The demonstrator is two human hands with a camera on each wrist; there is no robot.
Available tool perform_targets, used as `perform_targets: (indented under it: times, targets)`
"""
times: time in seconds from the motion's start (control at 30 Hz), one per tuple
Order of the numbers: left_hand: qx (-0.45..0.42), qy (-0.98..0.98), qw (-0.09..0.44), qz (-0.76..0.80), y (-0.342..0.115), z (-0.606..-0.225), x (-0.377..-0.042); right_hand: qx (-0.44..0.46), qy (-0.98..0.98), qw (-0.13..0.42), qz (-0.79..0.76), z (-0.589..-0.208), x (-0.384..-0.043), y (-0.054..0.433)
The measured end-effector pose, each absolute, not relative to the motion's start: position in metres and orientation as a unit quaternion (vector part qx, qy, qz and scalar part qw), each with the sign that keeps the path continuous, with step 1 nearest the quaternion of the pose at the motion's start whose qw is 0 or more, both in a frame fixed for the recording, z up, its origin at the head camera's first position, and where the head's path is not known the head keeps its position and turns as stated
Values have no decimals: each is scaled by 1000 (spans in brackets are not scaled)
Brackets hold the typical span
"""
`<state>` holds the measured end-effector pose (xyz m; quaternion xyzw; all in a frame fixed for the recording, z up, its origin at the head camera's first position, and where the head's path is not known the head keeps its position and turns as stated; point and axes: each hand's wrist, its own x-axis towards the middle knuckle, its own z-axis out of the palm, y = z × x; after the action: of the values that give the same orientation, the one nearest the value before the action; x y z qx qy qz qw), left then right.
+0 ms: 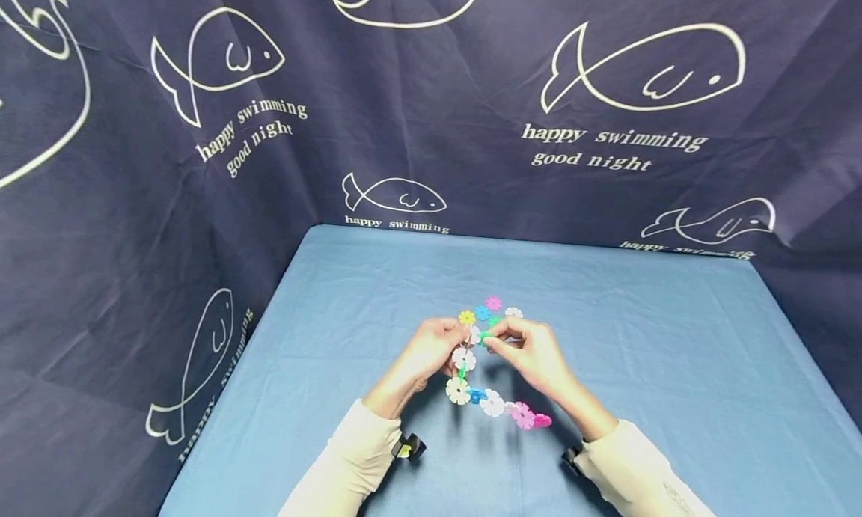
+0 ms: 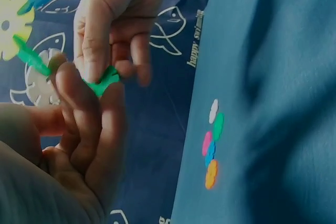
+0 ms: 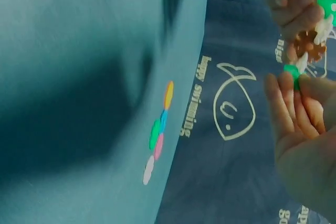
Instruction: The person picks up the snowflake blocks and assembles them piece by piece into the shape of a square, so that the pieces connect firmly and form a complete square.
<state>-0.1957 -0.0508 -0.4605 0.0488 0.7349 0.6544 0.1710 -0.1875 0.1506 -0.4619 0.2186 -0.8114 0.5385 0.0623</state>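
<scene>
A chain of flower-shaped plastic linking discs hangs between the hands, with a cream disc [image 1: 458,390], a white disc [image 1: 492,402] and a pink end disc [image 1: 542,420] among them. The left hand [image 1: 431,349] grips the chain's upper end, where an orange-brown disc [image 3: 311,46] shows in the right wrist view. Thumb and fingers of the right hand [image 1: 532,352] pinch a green disc [image 1: 484,339], which meets a white disc [image 1: 474,335] at that end. Fingers partly cover the joint, so I cannot tell how far the two discs are slotted together.
Beyond the hands, several loose discs lie close together on the blue-covered table [image 1: 606,307]: yellow [image 1: 467,318], blue [image 1: 482,313], pink [image 1: 494,303], green [image 1: 494,320] and white [image 1: 514,312]. Dark fish-print curtains [image 1: 471,128] stand behind and to the left.
</scene>
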Motion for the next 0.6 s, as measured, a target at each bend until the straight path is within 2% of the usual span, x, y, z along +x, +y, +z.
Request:
perform_targets:
  times: [0.07, 0.13, 0.27, 0.4, 0.6]
  targets:
    - [48, 739, 173, 649, -57, -461, -198, 217, -812, 30, 541, -468, -200, 157]
    - [41, 742, 176, 646, -64, -461, -200, 210, -835, 22, 508, -474, -211, 163]
    - [26, 741, 180, 646, -76, -461, -203, 215, -909, 52, 353, -489, -226, 171]
    - [37, 737, 196, 645, -79, -462, -203, 270, -940, 74, 194, -507, -228, 171]
    - [45, 730, 205, 650, -77, -463, -202, 312, -929, 117, 162, -516, -224, 169]
